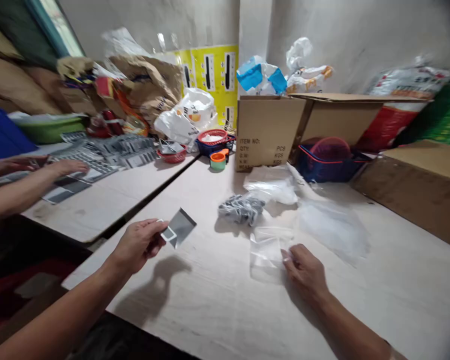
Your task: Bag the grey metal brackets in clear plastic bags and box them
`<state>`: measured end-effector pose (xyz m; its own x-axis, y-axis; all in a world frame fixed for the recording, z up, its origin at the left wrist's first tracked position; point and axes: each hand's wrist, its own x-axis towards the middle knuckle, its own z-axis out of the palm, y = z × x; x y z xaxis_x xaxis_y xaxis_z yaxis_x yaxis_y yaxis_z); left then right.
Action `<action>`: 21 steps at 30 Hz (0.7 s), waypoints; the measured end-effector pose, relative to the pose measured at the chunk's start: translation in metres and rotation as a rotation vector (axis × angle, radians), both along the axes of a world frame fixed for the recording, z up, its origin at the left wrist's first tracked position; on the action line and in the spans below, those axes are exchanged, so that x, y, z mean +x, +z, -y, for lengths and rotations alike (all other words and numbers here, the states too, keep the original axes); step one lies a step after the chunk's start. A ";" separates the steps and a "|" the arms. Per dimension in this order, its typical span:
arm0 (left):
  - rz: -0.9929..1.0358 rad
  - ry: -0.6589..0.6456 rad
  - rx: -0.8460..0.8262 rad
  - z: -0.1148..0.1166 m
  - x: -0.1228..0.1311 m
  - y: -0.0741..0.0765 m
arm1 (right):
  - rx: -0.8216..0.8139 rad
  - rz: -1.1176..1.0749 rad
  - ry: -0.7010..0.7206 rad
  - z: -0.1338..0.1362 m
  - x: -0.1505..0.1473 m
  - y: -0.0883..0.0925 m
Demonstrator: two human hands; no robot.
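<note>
Left hand [138, 245] clenched on a flat grey foil-like sheet [182, 227], pinching its lower corner, held up off the table. Small white-edged rectangular bit at the pinched end, too blurred to make out. Sheet surface smooth, slightly reflective.

Right hand [303, 272] has fingers [288, 256] bunched at the edge of a clear plastic bag [268, 255] lying flat on a pale laminate table [393, 305]. Can't tell if pinched or only touching.

Same table, just past the bag: a crumpled bundle of grey packets [242, 210], plus loose clear film bags [333, 232] to the right.

Back of table: brown cardboard carton [266, 130], printed ITEM NO:, QTY:, PCS, G.W., KGS. Beside it, a blue plastic basket with red rim [313, 170]. Orange-and-green cups [218, 161] sit left of the carton. Behind it, a yellow printed board [213, 75] with black bars, no legible text.

Co-worker's hands [65, 167] lie open over grey-and-white printed strips [97, 160] on an adjacent table [86, 215], separated by a narrow gap.
</note>
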<state>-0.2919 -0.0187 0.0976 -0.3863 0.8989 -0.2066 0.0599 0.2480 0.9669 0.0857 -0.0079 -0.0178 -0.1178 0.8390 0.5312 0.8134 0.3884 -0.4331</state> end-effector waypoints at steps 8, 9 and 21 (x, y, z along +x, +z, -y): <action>0.313 -0.487 -0.379 0.071 0.162 -0.001 | 0.113 0.177 0.046 0.013 0.000 0.012; 0.298 -0.502 -0.408 0.069 0.172 -0.004 | 0.122 0.198 0.049 0.014 0.001 0.012; 0.221 -0.376 -0.473 0.044 0.191 -0.025 | 0.212 0.268 0.169 0.020 0.003 0.023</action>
